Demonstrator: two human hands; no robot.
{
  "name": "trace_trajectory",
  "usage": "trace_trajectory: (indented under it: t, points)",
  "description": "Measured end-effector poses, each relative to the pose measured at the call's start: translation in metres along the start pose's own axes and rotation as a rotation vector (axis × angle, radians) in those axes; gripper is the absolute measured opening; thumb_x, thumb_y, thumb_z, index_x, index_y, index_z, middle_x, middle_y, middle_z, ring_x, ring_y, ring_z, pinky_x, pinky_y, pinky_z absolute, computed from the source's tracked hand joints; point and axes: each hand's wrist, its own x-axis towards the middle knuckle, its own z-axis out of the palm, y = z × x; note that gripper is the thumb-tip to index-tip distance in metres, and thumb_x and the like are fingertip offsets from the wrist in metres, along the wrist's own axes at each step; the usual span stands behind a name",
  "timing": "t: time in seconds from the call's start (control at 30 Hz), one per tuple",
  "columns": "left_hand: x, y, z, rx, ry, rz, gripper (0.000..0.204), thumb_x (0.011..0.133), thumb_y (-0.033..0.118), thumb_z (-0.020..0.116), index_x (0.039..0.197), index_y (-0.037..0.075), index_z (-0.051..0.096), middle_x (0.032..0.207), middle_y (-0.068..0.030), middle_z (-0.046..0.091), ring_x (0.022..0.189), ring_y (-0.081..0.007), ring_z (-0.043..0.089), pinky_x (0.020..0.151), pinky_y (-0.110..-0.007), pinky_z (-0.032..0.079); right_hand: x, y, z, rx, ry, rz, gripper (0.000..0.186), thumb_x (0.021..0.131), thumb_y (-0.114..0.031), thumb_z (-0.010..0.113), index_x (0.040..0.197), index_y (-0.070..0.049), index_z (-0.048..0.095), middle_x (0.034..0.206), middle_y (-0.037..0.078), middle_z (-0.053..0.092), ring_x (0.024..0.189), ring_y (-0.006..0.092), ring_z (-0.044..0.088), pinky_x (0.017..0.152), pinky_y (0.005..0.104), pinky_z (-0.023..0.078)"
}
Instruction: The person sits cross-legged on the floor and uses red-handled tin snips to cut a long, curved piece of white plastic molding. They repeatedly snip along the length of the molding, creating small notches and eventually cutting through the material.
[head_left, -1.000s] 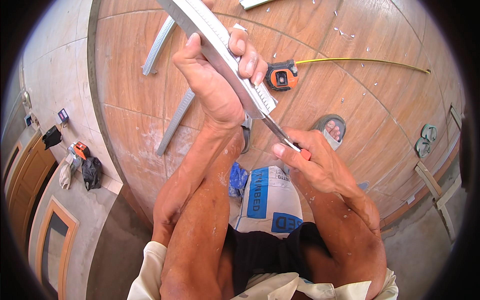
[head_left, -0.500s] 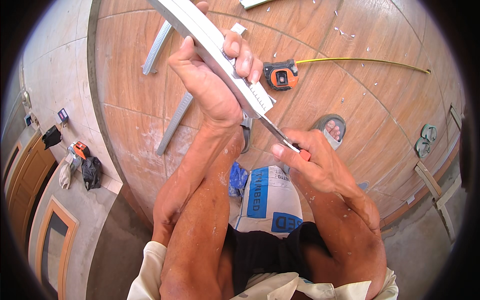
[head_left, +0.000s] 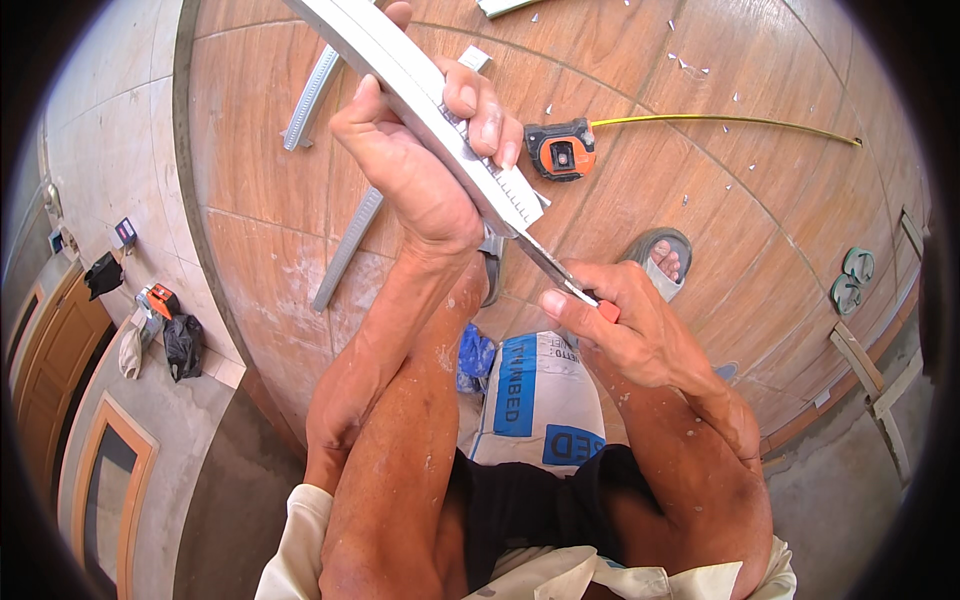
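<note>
My left hand (head_left: 425,175) is wrapped round a long white-silver metal profile (head_left: 395,65), which slants from the top left down to the right. Ridges line one of its faces near the lower end. In my right hand (head_left: 625,320) is a pair of tin snips (head_left: 545,262) with a red grip end. Their narrow jaws touch the profile's lower end; how far they are parted is hard to make out. My right fingers hide most of the handles.
An orange-black tape measure (head_left: 561,150) lies on the wood-look floor, its yellow blade (head_left: 720,118) drawn out rightward. Ribbed metal strips (head_left: 348,250) lie left, triangular offcuts (head_left: 690,68) at the far right. A printed sack (head_left: 540,390) sits between my legs; green slippers (head_left: 850,280) lie right.
The profile and my left hand have shifted very slightly left. My right hand and the snips stay almost where they were.
</note>
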Motion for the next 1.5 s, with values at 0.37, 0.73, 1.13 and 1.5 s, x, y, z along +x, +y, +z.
trace_trajectory:
  t: [0.37, 0.73, 1.13, 1.5]
  points:
    - [0.0, 0.001, 0.0, -0.042, -0.043, -0.016, 0.06, 0.109, 0.05, 0.03, 0.156, 0.017, 0.047, 0.073, -0.0035, 0.053, 0.055, -0.0159, 0.054, 0.045, -0.034, 0.047, 0.0, -0.005, -0.001, 0.039, -0.041, 0.045, 0.055, 0.11, -0.047, 0.063, 0.09, 0.004, 0.065, 0.067, 0.007, 0.04, 0.067, 0.0171, 0.04, 0.061, 0.04, 0.037]
    - [0.001, 0.002, -0.001, 0.007, -0.064, 0.011, 0.064, 0.109, 0.05, 0.03, 0.161, 0.016, 0.045, 0.073, -0.0042, 0.054, 0.054, -0.0163, 0.054, 0.044, -0.035, 0.047, 0.001, -0.006, -0.002, 0.05, -0.061, 0.061, 0.054, 0.11, -0.046, 0.062, 0.089, 0.004, 0.065, 0.067, 0.007, 0.04, 0.067, 0.017, 0.04, 0.06, 0.0401, 0.037]
    - [0.001, 0.001, -0.002, -0.032, -0.07, -0.032, 0.062, 0.109, 0.047, 0.03, 0.161, 0.018, 0.045, 0.074, -0.0039, 0.052, 0.054, -0.0154, 0.051, 0.045, -0.034, 0.047, 0.001, -0.004, 0.0, 0.152, -0.068, 0.05, 0.051, 0.11, -0.043, 0.063, 0.091, 0.004, 0.069, 0.069, 0.009, 0.046, 0.069, 0.0173, 0.043, 0.064, 0.0394, 0.04]
    - [0.002, 0.003, -0.003, -0.063, -0.089, -0.043, 0.061, 0.109, 0.049, 0.031, 0.159, 0.017, 0.047, 0.073, -0.0041, 0.05, 0.053, -0.0153, 0.05, 0.043, -0.033, 0.046, 0.002, -0.01, -0.004, 0.085, -0.098, 0.016, 0.049, 0.11, -0.041, 0.063, 0.099, 0.006, 0.07, 0.072, 0.012, 0.053, 0.071, 0.0187, 0.048, 0.068, 0.0393, 0.043]
